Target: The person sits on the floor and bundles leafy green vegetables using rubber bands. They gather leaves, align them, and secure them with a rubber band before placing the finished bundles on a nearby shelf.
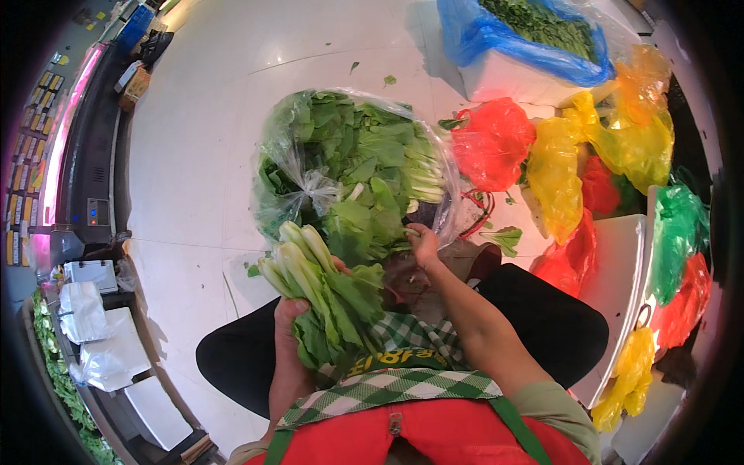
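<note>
A bunch of leafy greens with pale stalks [317, 285] is gripped in my left hand [290, 311], stalks pointing up and leaves hanging towards my apron. My right hand [424, 244] pinches the stalk end of another leafy green [378, 224] at the near right edge of a large clear plastic bag [450, 192]. Inside the bag lies a heap of the same greens [354, 136], with rows of pale stalks on the right side. A twisted knot of clear plastic shows at the bag's left.
Red [494, 145] and yellow plastic bags [555, 177] lie to the right. Behind them stands a white foam box [511, 78] lined with blue plastic, holding greens. Loose leaves [505, 239] lie on the floor. White boxes [157, 412] and a dark refrigerated display case [87, 145] stand at the left.
</note>
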Demonstrator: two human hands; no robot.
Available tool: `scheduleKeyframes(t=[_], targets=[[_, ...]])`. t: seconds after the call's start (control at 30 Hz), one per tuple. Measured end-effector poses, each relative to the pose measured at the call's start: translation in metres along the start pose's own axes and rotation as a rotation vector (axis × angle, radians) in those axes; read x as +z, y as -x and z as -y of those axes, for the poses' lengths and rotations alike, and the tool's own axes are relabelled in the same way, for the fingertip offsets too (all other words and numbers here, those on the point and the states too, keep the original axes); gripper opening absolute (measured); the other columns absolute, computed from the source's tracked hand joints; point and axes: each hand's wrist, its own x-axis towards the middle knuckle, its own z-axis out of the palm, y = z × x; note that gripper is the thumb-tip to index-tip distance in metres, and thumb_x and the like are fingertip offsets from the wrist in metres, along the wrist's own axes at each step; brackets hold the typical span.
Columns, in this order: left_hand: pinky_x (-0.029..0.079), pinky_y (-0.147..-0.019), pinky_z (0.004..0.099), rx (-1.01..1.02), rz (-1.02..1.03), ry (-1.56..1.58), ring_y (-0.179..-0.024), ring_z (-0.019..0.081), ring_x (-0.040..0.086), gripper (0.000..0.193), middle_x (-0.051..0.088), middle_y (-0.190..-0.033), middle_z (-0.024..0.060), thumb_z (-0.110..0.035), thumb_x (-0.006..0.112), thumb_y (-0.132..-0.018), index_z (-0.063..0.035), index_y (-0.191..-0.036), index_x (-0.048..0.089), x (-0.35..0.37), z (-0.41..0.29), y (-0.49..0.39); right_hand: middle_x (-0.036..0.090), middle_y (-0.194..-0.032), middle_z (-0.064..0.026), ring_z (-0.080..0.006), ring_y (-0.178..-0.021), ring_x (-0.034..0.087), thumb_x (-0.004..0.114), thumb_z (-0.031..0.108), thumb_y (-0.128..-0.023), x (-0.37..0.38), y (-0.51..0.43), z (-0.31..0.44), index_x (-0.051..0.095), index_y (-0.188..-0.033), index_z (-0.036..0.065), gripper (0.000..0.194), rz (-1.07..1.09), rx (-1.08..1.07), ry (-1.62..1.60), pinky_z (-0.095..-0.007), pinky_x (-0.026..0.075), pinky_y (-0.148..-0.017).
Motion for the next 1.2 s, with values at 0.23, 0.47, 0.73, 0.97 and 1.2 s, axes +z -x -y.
scheduleKeyframes(t=[0.23,0.47,0.73,0.97,1.2], targets=[[0.055,-0.093,0.0442,-0.009,0.194,-0.091,-0.115,0.0314,0.060,0.088,0.056,-0.128,0.0196,-0.030,0.078,-0.064,0.0011,-0.138,0.043,-0.008,0.002,-0.008,0.071,-0.095,-0.0175,-0.0345,-0.092,0.068,0.072,0.013,-0.075,-0.173,-0.028,0.155,0.071,-0.104,0.006,0.030,0.326,-0.440,0.513,-0.0409,0.052,-0.084],[0.044,-0.103,0.0353,-0.127,0.373,-0.274,-0.121,0.0200,0.056,0.086,0.059,-0.130,0.0064,-0.009,0.083,-0.063,-0.0039,-0.141,0.046,0.002,0.014,-0.011,0.070,-0.088,-0.0127,-0.0219,-0.082,0.067,0.074,0.018,-0.076,-0.187,0.046,0.342,0.071,-0.102,0.005,0.028,0.791,-0.503,0.357,-0.0328,0.051,-0.077],[0.047,-0.101,0.0371,-0.052,0.363,-0.102,-0.117,0.0216,0.059,0.088,0.061,-0.129,0.0071,-0.009,0.085,-0.061,-0.0047,-0.140,0.048,-0.008,0.021,0.008,0.063,-0.105,0.0004,-0.0063,-0.088,0.056,0.073,0.006,-0.079,-0.162,0.122,0.364,0.060,-0.125,0.003,0.048,0.763,-0.238,-0.470,-0.0225,0.048,-0.079],[0.045,-0.105,0.0408,-0.063,0.347,0.282,-0.123,0.0298,0.056,0.092,0.054,-0.138,0.0150,-0.013,0.077,-0.066,-0.0036,-0.148,0.036,0.014,0.028,0.029,0.050,-0.136,-0.0176,-0.0281,-0.126,0.046,0.052,0.028,-0.101,-0.144,0.152,0.353,0.036,-0.149,-0.002,0.059,0.387,-0.797,0.142,-0.0385,0.031,-0.112],[0.043,-0.106,0.0375,-0.095,0.318,-0.009,-0.127,0.0225,0.053,0.094,0.053,-0.139,0.0078,-0.011,0.080,-0.066,-0.0063,-0.149,0.036,0.017,0.013,0.026,0.034,-0.154,-0.0207,-0.0302,-0.144,0.033,0.049,0.034,-0.102,-0.123,0.175,0.343,0.024,-0.154,-0.001,0.067,0.429,-0.653,-0.221,-0.0364,0.024,-0.117]])
